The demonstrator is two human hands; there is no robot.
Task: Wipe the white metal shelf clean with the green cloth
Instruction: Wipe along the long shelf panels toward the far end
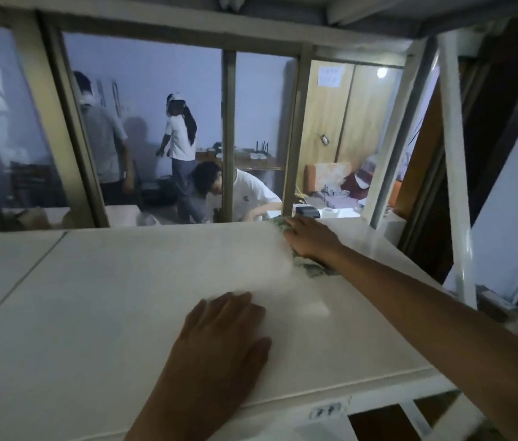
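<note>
- The white shelf (98, 300) stretches left, bare and pale; no grime shows, so I cannot tell which parts are already wiped.
- The left hand (222, 332) lies flat near the front edge, fingers straight, holding nothing.
- The right hand (310, 238) presses the green cloth (312, 268) at the far right corner; wiping looks underway, probably unfinished.
</note>
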